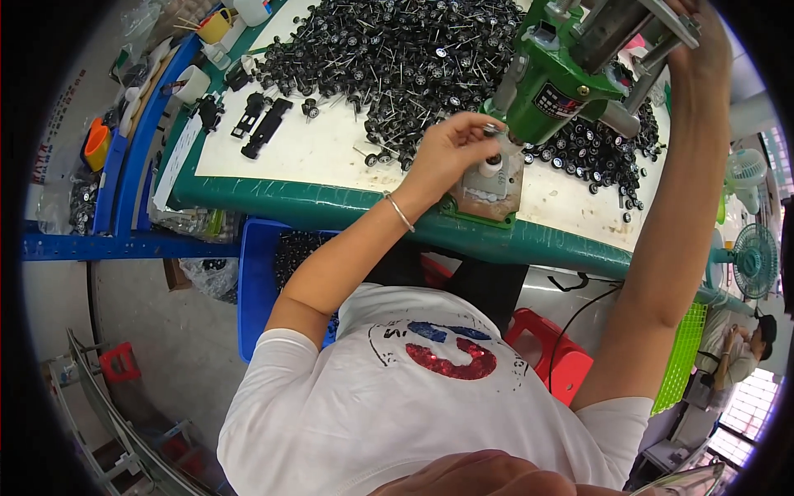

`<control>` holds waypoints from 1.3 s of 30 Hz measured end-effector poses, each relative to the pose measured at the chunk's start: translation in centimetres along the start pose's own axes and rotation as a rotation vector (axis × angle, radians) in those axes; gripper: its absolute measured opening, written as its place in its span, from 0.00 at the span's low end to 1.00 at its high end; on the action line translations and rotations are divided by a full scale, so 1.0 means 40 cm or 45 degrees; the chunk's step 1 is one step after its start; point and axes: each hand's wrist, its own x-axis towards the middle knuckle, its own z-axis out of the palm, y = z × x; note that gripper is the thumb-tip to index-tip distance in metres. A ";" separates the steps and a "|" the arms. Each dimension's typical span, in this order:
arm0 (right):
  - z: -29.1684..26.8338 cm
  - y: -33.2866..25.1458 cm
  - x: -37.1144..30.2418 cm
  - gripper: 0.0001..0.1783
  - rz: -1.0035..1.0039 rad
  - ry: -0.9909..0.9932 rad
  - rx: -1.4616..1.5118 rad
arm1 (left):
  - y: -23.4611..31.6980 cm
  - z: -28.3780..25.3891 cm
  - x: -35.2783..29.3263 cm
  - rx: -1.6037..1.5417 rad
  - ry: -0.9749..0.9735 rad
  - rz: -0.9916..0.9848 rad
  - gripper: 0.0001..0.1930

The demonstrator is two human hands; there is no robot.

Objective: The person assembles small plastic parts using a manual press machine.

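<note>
A green bench press (550, 91) stands on the table, its head over a white post (490, 168) on a metal base. My left hand (451, 153) reaches in from the left, with thumb and forefinger pinched on a small toy wheel (491, 130) under the press head. Just below, a dark wheel (495, 158) sits at the top of the post; my fingers partly hide the gap between. Up at the right edge, my right hand (703, 50) is closed round the press lever (666, 21); some of its fingers are hidden.
A big heap of black wheels with metal axles (397, 66) covers the back of the white table top. Loose wheels (587, 157) lie right of the press. Black toy chassis parts (266, 128) lie at left. A blue bin (256, 285) stands below the green table edge (331, 205).
</note>
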 end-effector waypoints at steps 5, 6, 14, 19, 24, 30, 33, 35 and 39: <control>-0.077 0.048 -0.027 0.08 -0.001 0.108 -0.083 | 0.021 -0.111 -0.024 -0.574 0.323 -0.079 0.05; -0.083 0.043 -0.054 0.12 -0.059 0.307 -0.339 | 0.025 -0.159 -0.046 -0.500 0.252 -0.143 0.04; -0.316 0.184 -0.382 0.10 0.320 -0.040 -1.160 | 0.043 -0.191 -0.129 1.028 0.093 -0.053 0.11; -0.303 0.290 -0.511 0.08 0.139 -0.443 -1.569 | 0.025 -0.141 -0.100 1.525 0.039 0.123 0.07; -0.300 0.346 -0.540 0.07 0.080 -0.477 -1.815 | 0.020 -0.132 -0.091 1.589 0.100 0.110 0.06; -0.323 0.360 -0.526 0.06 -0.163 -0.502 -1.821 | 0.031 -0.161 -0.066 1.124 0.034 0.044 0.06; -0.303 0.349 -0.528 0.07 -0.055 -0.326 -1.632 | 0.034 -0.169 -0.047 0.560 0.132 -0.020 0.04; -0.268 0.338 -0.523 0.08 0.252 -0.126 -1.090 | 0.062 -0.156 -0.041 0.270 0.166 -0.225 0.05; -0.171 0.321 -0.522 0.09 0.451 -0.340 -0.793 | 0.061 -0.158 -0.042 -0.044 0.128 -0.367 0.13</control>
